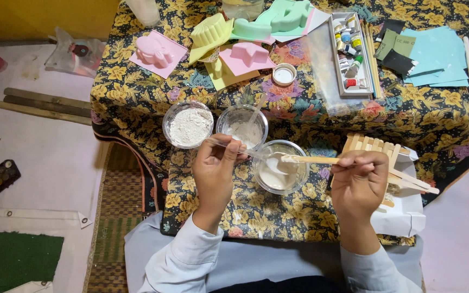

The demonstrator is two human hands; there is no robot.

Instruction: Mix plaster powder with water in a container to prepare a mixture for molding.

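scraping clear spoon [240, 147], flat wooden stick [310, 159], glass bowl [298, 179]

On the bench [441, 125], three bowls cluster near centre: the powder bowl [188, 125] at nine o'clock of the middle bowl [241, 126], the paste bowl [280, 167] at four o'clock of it. The moulds [229, 38] lie at twelve, the paint tray [351, 54] at two, and the stick pile [375, 149] at three o'clock of the paste bowl.
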